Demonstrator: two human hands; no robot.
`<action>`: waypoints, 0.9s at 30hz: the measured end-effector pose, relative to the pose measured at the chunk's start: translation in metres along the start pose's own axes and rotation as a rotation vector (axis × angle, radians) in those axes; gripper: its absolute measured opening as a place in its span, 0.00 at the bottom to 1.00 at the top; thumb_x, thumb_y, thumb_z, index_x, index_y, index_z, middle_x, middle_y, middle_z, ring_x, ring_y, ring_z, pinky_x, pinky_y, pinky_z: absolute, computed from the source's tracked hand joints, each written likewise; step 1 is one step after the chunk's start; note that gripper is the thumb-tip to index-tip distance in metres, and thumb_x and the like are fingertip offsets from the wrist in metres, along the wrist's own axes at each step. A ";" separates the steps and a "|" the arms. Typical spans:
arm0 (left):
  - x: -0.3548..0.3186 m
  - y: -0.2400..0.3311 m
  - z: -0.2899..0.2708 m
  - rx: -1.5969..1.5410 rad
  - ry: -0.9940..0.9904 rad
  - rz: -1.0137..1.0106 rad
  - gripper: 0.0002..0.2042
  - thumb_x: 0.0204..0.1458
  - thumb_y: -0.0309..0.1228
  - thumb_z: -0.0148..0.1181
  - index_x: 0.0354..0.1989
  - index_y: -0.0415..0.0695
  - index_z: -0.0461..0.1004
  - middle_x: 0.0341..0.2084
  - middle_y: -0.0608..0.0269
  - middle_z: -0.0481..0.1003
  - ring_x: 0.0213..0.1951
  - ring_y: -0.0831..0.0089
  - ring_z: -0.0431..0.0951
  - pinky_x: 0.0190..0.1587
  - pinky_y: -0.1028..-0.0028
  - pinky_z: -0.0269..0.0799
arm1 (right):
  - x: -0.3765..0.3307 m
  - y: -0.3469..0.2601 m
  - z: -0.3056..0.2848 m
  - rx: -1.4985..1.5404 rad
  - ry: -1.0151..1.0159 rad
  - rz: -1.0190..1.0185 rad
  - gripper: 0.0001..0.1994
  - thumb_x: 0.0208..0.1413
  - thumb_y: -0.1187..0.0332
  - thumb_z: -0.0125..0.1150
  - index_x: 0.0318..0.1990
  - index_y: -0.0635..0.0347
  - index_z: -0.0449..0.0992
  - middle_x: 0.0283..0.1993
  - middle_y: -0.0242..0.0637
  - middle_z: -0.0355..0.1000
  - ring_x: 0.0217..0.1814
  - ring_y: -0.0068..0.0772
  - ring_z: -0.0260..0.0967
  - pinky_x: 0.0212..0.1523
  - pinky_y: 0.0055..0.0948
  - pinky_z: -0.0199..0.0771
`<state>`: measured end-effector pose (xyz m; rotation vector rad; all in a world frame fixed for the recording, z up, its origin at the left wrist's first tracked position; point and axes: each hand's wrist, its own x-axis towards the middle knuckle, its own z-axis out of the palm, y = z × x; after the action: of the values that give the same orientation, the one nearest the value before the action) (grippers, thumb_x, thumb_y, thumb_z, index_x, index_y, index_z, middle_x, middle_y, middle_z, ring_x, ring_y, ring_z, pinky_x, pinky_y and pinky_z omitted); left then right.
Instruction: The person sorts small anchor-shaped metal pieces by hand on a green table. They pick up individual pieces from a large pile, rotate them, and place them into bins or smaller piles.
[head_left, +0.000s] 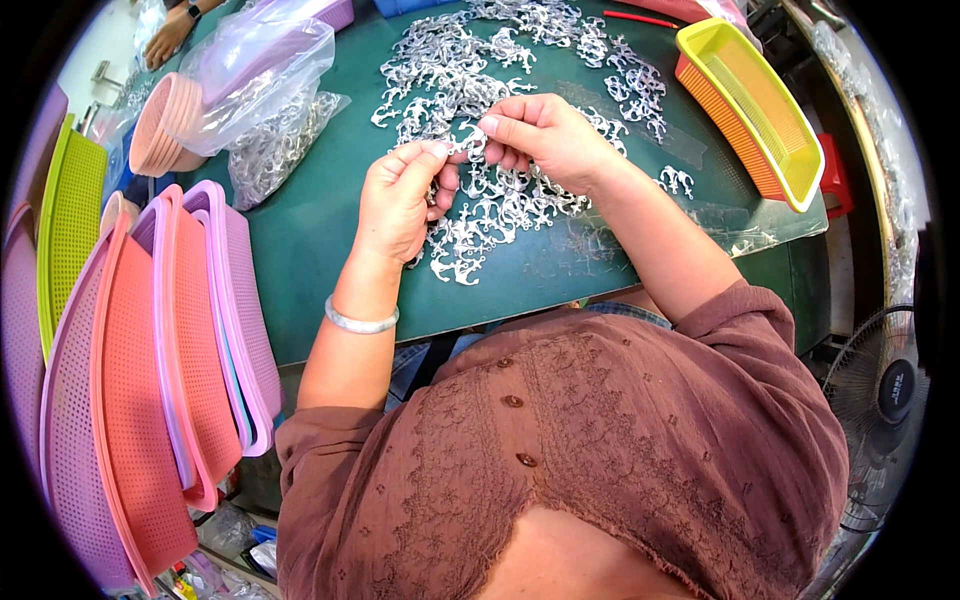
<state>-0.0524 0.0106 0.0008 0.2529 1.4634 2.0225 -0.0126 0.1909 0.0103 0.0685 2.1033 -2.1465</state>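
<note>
My left hand point(393, 200) and my right hand point(560, 140) meet over the table, both closed in a pinch. Between their fingertips is a small silvery metal anchor-shaped piece point(470, 143), partly covered by the fingers. My left fingers also curl over something dark that I cannot make out. Many similar anchor-shaped pieces point(430, 80) lie in a loose heap beyond and under my hands. Some pieces point(460, 265) spread towards me, and a few point(677, 181) lie apart on the right.
A green table point(320, 290) bears a clear bag of metal pieces point(275, 150), pink round baskets point(155, 130), a red stick point(640, 19) and a yellow-orange basket point(725, 125). Stacked plastic baskets point(150, 400) stand left, a fan point(895, 390) right. Another person's hand point(168, 40) shows far left.
</note>
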 end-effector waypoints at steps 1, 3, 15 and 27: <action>0.000 0.000 0.000 0.002 -0.001 0.001 0.06 0.49 0.29 0.51 0.26 0.42 0.72 0.15 0.71 0.68 0.14 0.86 0.63 0.14 0.88 0.54 | 0.000 0.000 0.000 0.000 0.004 0.000 0.09 0.53 0.64 0.51 0.31 0.60 0.72 0.23 0.25 0.69 0.23 0.13 0.61 0.23 0.12 0.59; -0.001 0.001 0.000 0.007 -0.005 0.002 0.06 0.49 0.29 0.51 0.27 0.41 0.72 0.15 0.71 0.68 0.14 0.86 0.63 0.14 0.88 0.54 | 0.000 0.000 0.001 0.006 0.007 0.001 0.09 0.53 0.64 0.51 0.31 0.60 0.72 0.23 0.25 0.69 0.22 0.12 0.61 0.23 0.12 0.59; -0.003 -0.004 0.007 0.273 -0.058 0.036 0.06 0.50 0.29 0.51 0.28 0.40 0.72 0.15 0.72 0.66 0.15 0.86 0.60 0.15 0.88 0.52 | -0.017 -0.024 -0.029 -0.238 -0.071 -0.122 0.09 0.53 0.64 0.51 0.29 0.60 0.70 0.20 0.23 0.65 0.23 0.11 0.59 0.24 0.12 0.59; 0.000 -0.005 0.003 0.166 -0.064 0.078 0.08 0.52 0.29 0.48 0.33 0.38 0.70 0.15 0.70 0.65 0.16 0.86 0.61 0.14 0.88 0.50 | -0.083 -0.017 -0.156 -1.300 0.108 0.091 0.10 0.52 0.66 0.47 0.30 0.63 0.70 0.22 0.40 0.68 0.26 0.34 0.65 0.30 0.31 0.63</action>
<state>-0.0491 0.0146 -0.0029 0.4455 1.6056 1.9360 0.0580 0.3519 0.0342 0.1277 2.9843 -0.4212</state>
